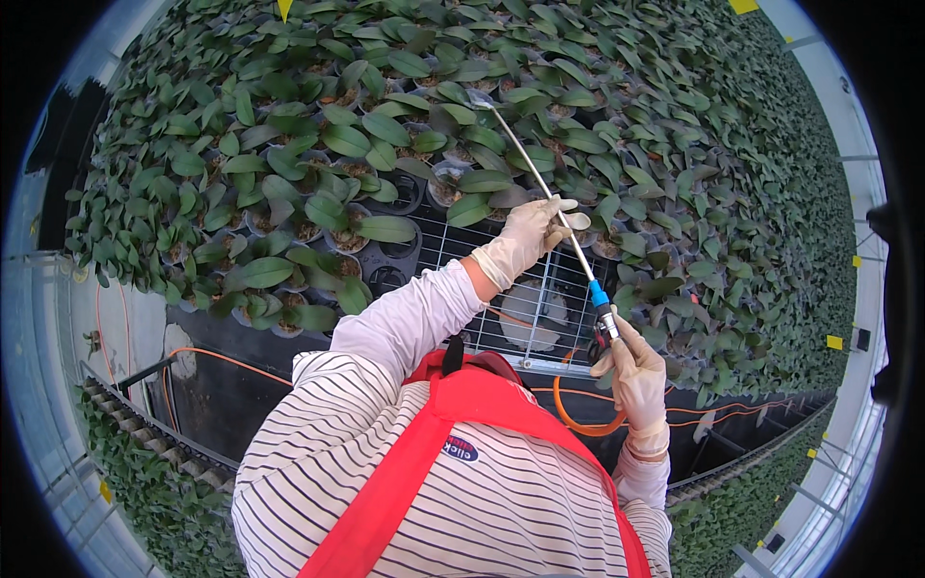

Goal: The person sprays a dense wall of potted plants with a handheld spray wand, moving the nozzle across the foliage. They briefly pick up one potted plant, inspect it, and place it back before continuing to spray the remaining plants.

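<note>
Both of my hands wear pale translucent gloves and hold a long metal watering wand (522, 149). My left hand (531, 230) is closed around the middle of its shaft, with some fingers partly extended. Lower down, my right hand (636, 368) grips the handle end, near a blue collar (597, 292) and a dark valve (600, 339). An orange hose (578, 426) curves below that hand. The wand's tip (482, 105) reaches among potted orchid plants (347, 141) with broad green leaves. Leaves partly hide the pots around the tip.
A wire mesh bench (455, 246) shows between the plants and my body. Black pot trays (394, 249) stand at its left. Orange hoses (231, 361) run along the dark aisle floor (209, 394). Another plant bench (166, 498) lies behind me. Yellow cards (835, 342) stand among the plants.
</note>
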Demonstrator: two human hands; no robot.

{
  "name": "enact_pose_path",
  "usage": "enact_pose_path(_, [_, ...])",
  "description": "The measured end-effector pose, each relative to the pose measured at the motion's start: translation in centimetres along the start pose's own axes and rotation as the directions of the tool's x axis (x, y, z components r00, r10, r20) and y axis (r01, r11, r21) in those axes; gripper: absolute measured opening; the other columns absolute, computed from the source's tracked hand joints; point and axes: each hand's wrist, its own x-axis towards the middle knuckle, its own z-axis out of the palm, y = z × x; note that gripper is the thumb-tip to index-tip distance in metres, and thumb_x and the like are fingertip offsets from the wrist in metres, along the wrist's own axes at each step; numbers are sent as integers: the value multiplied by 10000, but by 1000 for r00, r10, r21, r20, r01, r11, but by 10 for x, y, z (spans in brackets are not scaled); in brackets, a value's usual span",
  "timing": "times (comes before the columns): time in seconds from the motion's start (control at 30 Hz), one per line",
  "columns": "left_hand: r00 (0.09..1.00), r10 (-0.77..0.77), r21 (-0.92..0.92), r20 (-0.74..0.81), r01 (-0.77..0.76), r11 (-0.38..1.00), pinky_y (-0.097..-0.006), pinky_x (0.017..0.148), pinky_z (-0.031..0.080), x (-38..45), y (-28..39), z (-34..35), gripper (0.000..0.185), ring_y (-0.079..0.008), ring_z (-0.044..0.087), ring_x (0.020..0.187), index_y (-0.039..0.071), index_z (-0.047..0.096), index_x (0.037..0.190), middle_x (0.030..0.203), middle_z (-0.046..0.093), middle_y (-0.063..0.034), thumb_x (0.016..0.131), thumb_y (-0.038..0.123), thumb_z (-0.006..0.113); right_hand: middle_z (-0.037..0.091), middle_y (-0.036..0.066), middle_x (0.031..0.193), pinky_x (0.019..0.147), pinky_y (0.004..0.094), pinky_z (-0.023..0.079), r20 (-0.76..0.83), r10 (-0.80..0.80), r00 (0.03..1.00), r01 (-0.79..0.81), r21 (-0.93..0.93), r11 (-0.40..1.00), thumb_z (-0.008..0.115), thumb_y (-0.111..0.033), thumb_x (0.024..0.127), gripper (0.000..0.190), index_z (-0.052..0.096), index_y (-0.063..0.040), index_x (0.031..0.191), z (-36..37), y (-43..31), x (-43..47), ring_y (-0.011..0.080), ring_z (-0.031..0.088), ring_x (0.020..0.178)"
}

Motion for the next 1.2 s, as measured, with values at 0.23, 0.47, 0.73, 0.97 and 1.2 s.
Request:
enact_pose_path(0.23, [1000, -1, -12, 7, 1, 1000, -118, 484, 459, 10, 3, -11, 364, -35, 559, 606, -26, 577, 1187, 910, 678, -91, 1000, 259, 450, 631, 56, 633, 355, 163, 280, 8, 45, 999, -45, 3, 999, 473, -81, 966, 362, 501, -22, 1323, 5, -6, 6, 24, 395, 383])
enact_pose_path(0.47, [1000, -25, -74, -19, 23, 997, -117, 471, 464, 12, 12, -10, 346, -70, 604, 623, -25, 581, 1169, 963, 682, -133, 991, 247, 463, 637, 68, 639, 339, 169, 293, 13, 40, 999, -40, 27, 999, 471, -93, 966, 360, 504, -16, 1316, 11, -9, 15, 31, 396, 368])
enact_pose_path(0.73, [996, -40, -53, -83, 35, 998, -131, 395, 443, 39, 38, -10, 184, -71, 582, 536, 13, 650, 1004, 743, 631, -39, 908, 162, 603, 634, 94, 633, 318, 175, 289, -3, -6, 1000, 6, 59, 998, 460, -87, 965, 370, 487, 3, 1323, 24, -8, 49, 62, 442, 363])
enact_pose_path(0.97, [994, -23, -25, -105, 20, 999, -114, 421, 427, 52, 43, -20, 271, -46, 506, 570, -38, 610, 1111, 921, 662, -110, 947, 166, 539, 631, 101, 625, 308, 183, 277, -23, -15, 1000, 16, 56, 998, 449, -98, 972, 365, 491, -7, 1323, 33, -7, 68, 61, 406, 334])
enact_pose_path(1.2, [997, -10, -49, -71, 7, 999, -114, 433, 440, 60, 47, -29, 289, -53, 543, 593, -48, 594, 1133, 938, 666, -123, 958, 169, 518, 634, 54, 776, 533, 175, 446, -1, 38, 999, -38, 87, 995, 465, -38, 960, 357, 495, 30, 1309, 38, -21, 76, 84, 597, 601])
